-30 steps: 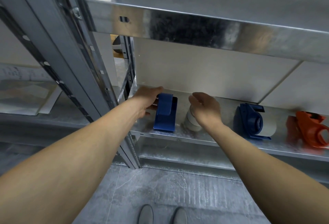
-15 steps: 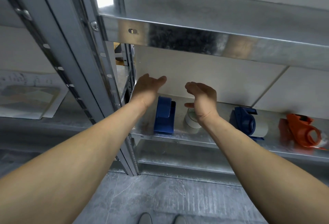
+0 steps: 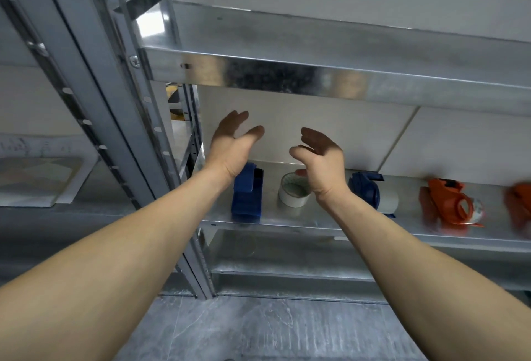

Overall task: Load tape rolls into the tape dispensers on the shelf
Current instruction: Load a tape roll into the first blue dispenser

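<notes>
On the metal shelf (image 3: 287,221) lies a blue tape dispenser (image 3: 247,194) without a roll in view. Just right of it a white tape roll (image 3: 293,194) stands alone. Further right sits a second blue dispenser (image 3: 370,191) with a white roll in it, then an orange dispenser (image 3: 448,205) with a roll. Another orange thing (image 3: 518,205) is blurred at the right edge. My left hand (image 3: 231,142) hovers above the empty blue dispenser, fingers relaxed, holding nothing. My right hand (image 3: 320,159) floats above the loose roll, palm facing left, also holding nothing.
An upper shelf (image 3: 316,79) overhangs just above my hands. A steel upright post (image 3: 115,131) stands to the left, with a neighbouring rack holding papers (image 3: 37,179). A lower shelf (image 3: 287,268) and grey floor (image 3: 258,329) lie below.
Both hands have lifted off the blue dispenser and the loose roll and now hover above them, open. The view has tilted upward.
</notes>
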Demonstrator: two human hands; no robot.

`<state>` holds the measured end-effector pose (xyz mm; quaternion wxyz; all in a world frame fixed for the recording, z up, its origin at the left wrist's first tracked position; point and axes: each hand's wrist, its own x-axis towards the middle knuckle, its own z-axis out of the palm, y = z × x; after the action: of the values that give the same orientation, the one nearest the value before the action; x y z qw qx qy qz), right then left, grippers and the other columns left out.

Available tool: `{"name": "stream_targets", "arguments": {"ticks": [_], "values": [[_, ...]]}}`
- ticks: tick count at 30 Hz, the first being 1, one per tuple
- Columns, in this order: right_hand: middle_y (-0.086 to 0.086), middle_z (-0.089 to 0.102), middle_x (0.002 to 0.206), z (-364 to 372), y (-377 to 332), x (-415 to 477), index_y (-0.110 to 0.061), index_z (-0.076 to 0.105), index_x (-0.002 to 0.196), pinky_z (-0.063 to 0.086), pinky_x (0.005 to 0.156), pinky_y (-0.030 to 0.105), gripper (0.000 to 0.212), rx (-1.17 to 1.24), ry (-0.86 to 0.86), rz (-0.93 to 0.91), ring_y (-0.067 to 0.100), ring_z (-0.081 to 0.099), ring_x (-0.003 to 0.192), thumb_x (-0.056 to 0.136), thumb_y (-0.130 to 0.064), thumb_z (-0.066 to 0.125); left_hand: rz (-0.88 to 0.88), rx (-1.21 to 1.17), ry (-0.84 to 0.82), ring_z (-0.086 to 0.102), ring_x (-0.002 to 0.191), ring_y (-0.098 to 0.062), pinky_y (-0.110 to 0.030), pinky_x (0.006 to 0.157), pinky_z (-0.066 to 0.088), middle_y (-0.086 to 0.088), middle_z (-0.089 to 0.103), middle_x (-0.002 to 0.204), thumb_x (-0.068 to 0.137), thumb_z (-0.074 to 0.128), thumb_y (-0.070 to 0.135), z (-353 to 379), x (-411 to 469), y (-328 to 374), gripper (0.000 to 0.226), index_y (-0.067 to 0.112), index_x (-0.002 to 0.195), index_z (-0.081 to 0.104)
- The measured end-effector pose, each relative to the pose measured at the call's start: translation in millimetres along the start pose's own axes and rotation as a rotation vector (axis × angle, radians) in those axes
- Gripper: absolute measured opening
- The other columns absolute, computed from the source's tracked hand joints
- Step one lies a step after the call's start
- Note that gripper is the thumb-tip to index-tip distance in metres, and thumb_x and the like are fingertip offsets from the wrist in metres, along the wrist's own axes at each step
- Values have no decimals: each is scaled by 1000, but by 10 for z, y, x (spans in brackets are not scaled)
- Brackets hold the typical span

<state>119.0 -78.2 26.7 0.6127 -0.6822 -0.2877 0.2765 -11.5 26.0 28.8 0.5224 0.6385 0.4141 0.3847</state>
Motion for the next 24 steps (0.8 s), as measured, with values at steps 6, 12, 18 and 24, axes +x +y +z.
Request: {"name": "stream_targets", "arguments": {"ticks": [6,12,18,24], "values": [[3,70,116,-492,9,-70,-23,62,126,53,95,41,60,-41,-44,-36,18,63,110,67,-34,70,0,-14,10,57,111,-10,-11,89,41,7,64,115,79,73,32,441,-241,161,58,15,133,56],[-3,69,119,-1292,57,-183,-22,70,118,50,103,49,50,-48,-40,-62,18,60,119,70,-36,69,32,7,-41,46,131,-18,-31,110,35,-1,54,141,83,68,36,1156,-655,379,55,19,134,55],[1,69,109,-2349,70,-226,-22,67,103,51,100,46,37,-38,72,-131,19,63,110,68,-35,68,83,42,-129,46,133,-16,-38,115,33,-6,56,138,70,68,48,2084,-952,616,33,27,96,71],[-1,51,135,-3379,73,-238,-33,43,124,47,105,41,68,-95,220,-141,18,53,125,63,-31,75,95,12,-308,47,126,-21,-48,103,47,-1,36,149,67,71,46,3070,-1150,858,85,27,143,37]]}}
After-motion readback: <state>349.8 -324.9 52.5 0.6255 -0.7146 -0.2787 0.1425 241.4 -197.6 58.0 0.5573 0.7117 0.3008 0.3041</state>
